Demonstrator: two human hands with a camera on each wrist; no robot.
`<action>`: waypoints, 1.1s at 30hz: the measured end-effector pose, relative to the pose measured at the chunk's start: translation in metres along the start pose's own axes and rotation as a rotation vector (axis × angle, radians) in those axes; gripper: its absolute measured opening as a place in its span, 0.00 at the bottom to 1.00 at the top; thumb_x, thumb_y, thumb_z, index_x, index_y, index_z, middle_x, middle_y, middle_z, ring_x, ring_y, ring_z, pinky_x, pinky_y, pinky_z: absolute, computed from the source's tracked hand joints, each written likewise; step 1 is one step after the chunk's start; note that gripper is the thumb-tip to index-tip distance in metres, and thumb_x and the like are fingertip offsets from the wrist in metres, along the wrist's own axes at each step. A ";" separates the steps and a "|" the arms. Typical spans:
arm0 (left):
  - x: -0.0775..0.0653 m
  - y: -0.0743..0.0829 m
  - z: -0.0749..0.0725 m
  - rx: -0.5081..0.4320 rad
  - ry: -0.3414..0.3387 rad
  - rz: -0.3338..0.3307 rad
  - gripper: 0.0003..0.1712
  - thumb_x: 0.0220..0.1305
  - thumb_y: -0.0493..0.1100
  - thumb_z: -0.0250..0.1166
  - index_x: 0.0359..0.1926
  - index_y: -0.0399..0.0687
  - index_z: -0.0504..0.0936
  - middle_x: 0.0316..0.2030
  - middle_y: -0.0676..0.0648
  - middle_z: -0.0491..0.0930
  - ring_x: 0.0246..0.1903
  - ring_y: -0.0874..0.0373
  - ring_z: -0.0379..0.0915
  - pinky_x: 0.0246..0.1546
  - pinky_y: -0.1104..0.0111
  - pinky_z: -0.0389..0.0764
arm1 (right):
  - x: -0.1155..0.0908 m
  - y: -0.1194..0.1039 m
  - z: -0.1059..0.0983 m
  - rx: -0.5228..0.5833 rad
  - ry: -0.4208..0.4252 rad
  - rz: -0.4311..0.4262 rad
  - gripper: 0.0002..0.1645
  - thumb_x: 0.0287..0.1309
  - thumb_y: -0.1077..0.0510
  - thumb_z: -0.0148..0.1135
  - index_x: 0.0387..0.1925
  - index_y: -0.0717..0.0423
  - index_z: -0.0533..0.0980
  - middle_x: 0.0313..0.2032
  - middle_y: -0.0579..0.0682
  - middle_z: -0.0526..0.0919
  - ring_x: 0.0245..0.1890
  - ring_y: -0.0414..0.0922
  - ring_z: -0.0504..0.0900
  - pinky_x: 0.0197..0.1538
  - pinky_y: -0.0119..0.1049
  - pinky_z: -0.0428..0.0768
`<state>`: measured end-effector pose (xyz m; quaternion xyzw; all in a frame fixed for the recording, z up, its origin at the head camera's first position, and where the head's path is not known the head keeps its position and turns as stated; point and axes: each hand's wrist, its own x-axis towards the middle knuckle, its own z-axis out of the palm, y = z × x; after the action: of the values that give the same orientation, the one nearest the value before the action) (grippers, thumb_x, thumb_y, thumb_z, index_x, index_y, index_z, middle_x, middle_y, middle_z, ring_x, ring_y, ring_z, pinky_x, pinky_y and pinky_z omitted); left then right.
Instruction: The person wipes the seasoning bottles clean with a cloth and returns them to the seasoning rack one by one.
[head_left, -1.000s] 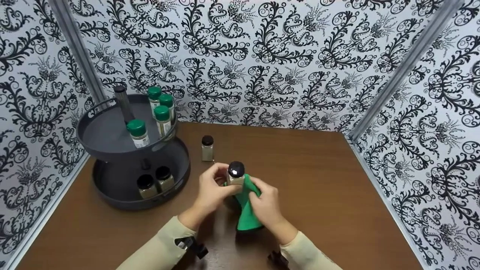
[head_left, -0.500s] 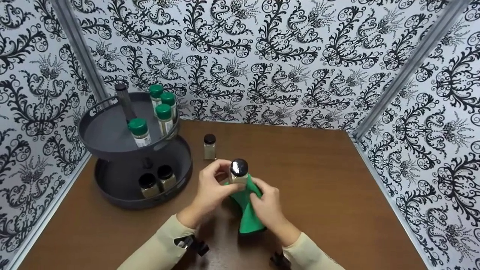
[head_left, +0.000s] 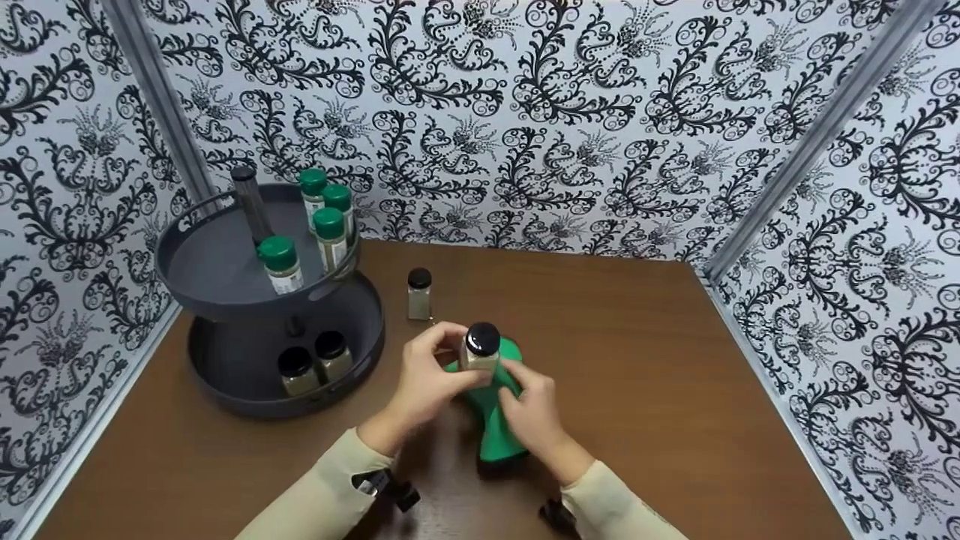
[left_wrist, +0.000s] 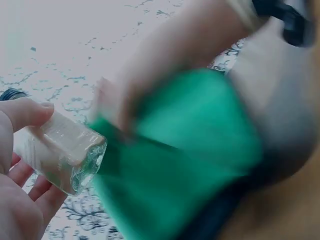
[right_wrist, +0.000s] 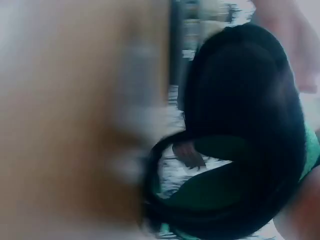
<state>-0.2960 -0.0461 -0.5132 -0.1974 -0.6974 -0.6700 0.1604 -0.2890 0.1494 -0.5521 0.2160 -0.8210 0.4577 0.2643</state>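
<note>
At six o'clock in the head view, the left hand [head_left: 424,375] curls thumb and fingers round a jar [head_left: 478,365] of pale contents, while the right hand [head_left: 534,405] pinches a green cloth [head_left: 501,435] just beside it; wiping well probably means gripping gently and turning each flat side to the cloth. Toward nine o'clock, the upper tray [head_left: 202,262] holds four green-capped jars [head_left: 281,262], the lower tray [head_left: 232,364] two black-capped jars [head_left: 298,371]; another black-capped jar [head_left: 419,300] stands at eleven o'clock.
</note>
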 end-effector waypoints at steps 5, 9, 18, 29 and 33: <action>0.005 -0.005 -0.010 0.049 -0.005 -0.009 0.27 0.44 0.39 0.88 0.47 0.50 0.86 0.39 0.49 0.86 0.41 0.58 0.84 0.47 0.65 0.89 | 0.007 0.003 -0.003 0.074 -0.080 0.196 0.28 0.54 0.77 0.61 0.55 0.60 0.87 0.50 0.57 0.91 0.34 0.36 0.82 0.39 0.28 0.80; 0.007 -0.033 -0.010 0.078 0.018 -0.063 0.26 0.42 0.34 0.87 0.44 0.46 0.85 0.37 0.47 0.86 0.40 0.59 0.84 0.46 0.65 0.89 | 0.019 0.004 -0.019 0.159 -0.045 0.282 0.27 0.56 0.77 0.60 0.55 0.60 0.87 0.53 0.58 0.91 0.50 0.44 0.87 0.50 0.30 0.83; 0.006 -0.076 -0.008 0.156 0.035 -0.144 0.25 0.41 0.30 0.83 0.42 0.43 0.84 0.36 0.45 0.86 0.38 0.58 0.82 0.45 0.64 0.88 | 0.040 0.014 -0.051 0.285 -0.005 0.421 0.24 0.65 0.75 0.57 0.59 0.61 0.84 0.56 0.61 0.88 0.48 0.44 0.86 0.49 0.30 0.82; 0.003 -0.099 -0.014 0.166 0.027 -0.191 0.26 0.39 0.25 0.76 0.44 0.42 0.81 0.34 0.46 0.83 0.36 0.53 0.81 0.40 0.63 0.86 | 0.042 0.020 -0.052 0.377 0.032 0.512 0.23 0.75 0.72 0.51 0.66 0.62 0.77 0.61 0.61 0.83 0.53 0.46 0.83 0.54 0.31 0.81; 0.002 -0.102 -0.013 0.144 0.021 -0.211 0.26 0.40 0.25 0.76 0.44 0.41 0.81 0.35 0.45 0.83 0.38 0.50 0.82 0.40 0.66 0.86 | 0.043 0.023 -0.052 0.476 0.039 0.610 0.23 0.78 0.70 0.46 0.69 0.62 0.71 0.62 0.60 0.78 0.51 0.45 0.81 0.53 0.32 0.81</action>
<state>-0.3482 -0.0617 -0.6006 -0.1037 -0.7591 -0.6332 0.1101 -0.3234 0.2004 -0.5169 0.0081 -0.7132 0.6969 0.0741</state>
